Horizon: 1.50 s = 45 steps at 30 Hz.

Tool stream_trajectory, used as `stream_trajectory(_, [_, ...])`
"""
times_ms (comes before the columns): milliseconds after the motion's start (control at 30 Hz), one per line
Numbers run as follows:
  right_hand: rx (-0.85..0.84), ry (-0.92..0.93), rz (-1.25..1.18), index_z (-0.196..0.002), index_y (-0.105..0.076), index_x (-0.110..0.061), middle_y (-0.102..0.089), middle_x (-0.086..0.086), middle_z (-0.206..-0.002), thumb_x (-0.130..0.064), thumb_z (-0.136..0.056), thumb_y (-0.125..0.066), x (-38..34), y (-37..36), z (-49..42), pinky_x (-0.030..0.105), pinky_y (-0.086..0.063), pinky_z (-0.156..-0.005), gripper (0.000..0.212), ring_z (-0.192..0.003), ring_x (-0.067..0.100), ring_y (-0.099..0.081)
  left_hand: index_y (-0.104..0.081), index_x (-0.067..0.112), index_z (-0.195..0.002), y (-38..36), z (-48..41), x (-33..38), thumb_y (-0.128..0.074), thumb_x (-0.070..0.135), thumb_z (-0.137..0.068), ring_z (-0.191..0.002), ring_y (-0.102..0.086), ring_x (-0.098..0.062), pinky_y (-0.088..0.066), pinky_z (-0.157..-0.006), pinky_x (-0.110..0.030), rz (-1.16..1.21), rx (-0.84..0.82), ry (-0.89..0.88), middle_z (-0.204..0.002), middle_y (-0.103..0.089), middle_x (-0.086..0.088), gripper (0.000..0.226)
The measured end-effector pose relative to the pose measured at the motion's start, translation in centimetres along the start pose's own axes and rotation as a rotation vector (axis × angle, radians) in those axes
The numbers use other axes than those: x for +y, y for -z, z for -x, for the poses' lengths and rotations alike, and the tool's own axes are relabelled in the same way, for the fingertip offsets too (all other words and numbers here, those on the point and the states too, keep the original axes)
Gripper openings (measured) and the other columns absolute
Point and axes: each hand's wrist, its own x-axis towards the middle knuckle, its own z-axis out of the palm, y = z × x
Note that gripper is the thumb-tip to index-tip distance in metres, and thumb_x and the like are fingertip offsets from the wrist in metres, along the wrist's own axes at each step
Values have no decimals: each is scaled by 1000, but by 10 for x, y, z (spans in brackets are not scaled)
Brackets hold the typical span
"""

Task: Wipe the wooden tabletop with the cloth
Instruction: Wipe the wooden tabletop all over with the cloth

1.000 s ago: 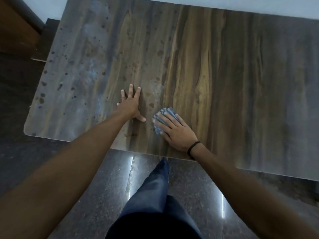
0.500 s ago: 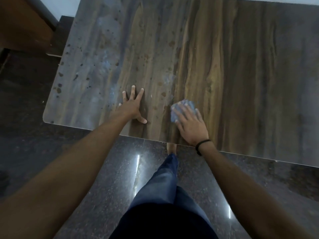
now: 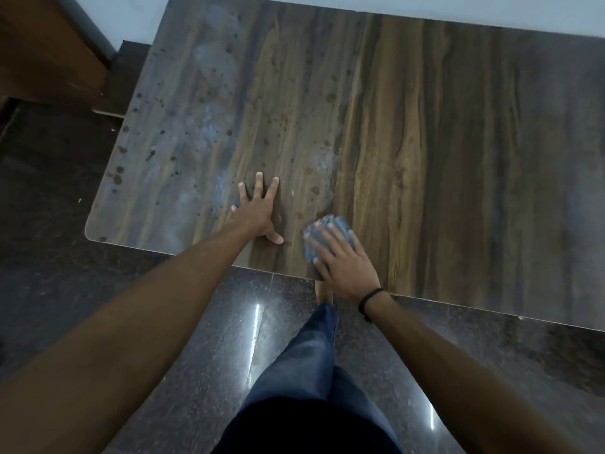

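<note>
Two flat grips near the tabletop [image 3: 425,158] edge: left hand [image 3: 258,211] bare, right hand [image 3: 343,263] pressing cloth [image 3: 330,222], wood beyond

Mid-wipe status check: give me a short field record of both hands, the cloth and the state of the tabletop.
left hand: flat on the tabletop, fingers spread, left of the cloth, holding nothing
right hand: pressing flat on the cloth, close to the table's near edge
cloth: blue, bunched, mostly under the right hand
tabletop: wood grain; brown spots and pale smears on its left part, right part looks cleaner
wristband: black, on the right wrist
</note>
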Motion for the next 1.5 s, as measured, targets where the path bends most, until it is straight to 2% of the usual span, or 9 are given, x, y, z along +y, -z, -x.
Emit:
stream_trajectory(100, [-6, 82, 36, -159, -26, -37, -21, -8, -168, -44, -107, -30, 23, 4, -8, 50, -16, -125, 52, -156, 14, -13, 24, 37, -154, -1, -1, 0, -93, 33, -65, -146, 28, -42, -12, -114, -70, -3, -5, 0, -155, 44, 4, 147])
stream_trajectory(233, [55, -349, -84, -161, -22, -34, -16, -6, -169, -44, -106, -27, 14, 10, -40, 54, -11, -125, 55, -157, 17, -7, 25, 36, -153, 0, -1, -1, -93, 33, -65, -146, 29, -42, -11, -114, -70, 0, -4, -6, -155, 44, 3, 147])
stream_trajectory(400, [-48, 182, 23, -159, -25, -36, -21, -7, -168, -44, -107, -31, 11, 5, -27, 51, -14, -125, 53, -156, 16, -13, 25, 37, -153, -1, -1, -1, -93, 32, -66, -145, 30, -41, -9, -114, -70, 5, -5, -12, -155, 44, 3, 147])
stream_trajectory(567, [14, -351, -96, -161, -18, -35, -12, -7, -170, -43, -108, -29, 20, 16, -70, 53, -6, -126, 55, -157, 17, -5, 25, 35, -154, 0, 2, -1, -92, 31, -66, -145, 30, -41, -9, -114, -71, 14, -5, -15, -155, 44, 3, 146])
stream_trajectory(733, [-55, 25, -30, -160, -16, -37, -14, -7, -169, -45, -107, -27, 34, 19, -72, 53, -11, -125, 55, -157, 16, -8, 22, 33, -155, 2, 5, 1, -92, 36, -65, -146, 29, -41, -10, -115, -70, 2, 6, -22, -156, 42, 1, 146])
stream_trajectory(900, [-4, -362, -128, -162, -12, -36, -8, -7, -170, -42, -108, -26, 41, 32, -99, 55, -7, -126, 56, -157, 17, 0, 22, 30, -156, 0, 0, -5, -91, 46, -63, -147, 26, -42, -11, -116, -67, -21, 9, -21, -157, 40, 0, 147])
stream_trajectory(1100, [-99, 266, -30, -159, -20, -41, -15, -11, -169, -46, -108, -28, 47, 19, -68, 48, -3, -126, 52, -156, 13, -7, 24, 31, -154, 37, -26, 9, -90, 42, -66, -147, 26, -42, -8, -117, -65, -52, 101, -36, -157, 41, -2, 145])
stream_trajectory(1300, [-17, -353, -157, -161, -17, -36, -9, -8, -170, -45, -107, -30, 52, 41, -141, 56, -8, -125, 56, -157, 16, 0, 20, 38, -155, 78, -67, 13, -92, 43, -63, -147, 29, -38, -5, -117, -66, -106, 90, -80, -158, 39, 2, 145])
stream_trajectory(1500, [-94, 63, -46, -159, -20, -39, -17, -10, -168, -47, -107, -26, 70, 41, -136, 52, -5, -126, 53, -156, 14, -8, 18, 42, -154, 85, -86, 9, -93, 46, -59, -147, 29, -36, -3, -114, -71, -119, 19, -142, -157, 39, 6, 147])
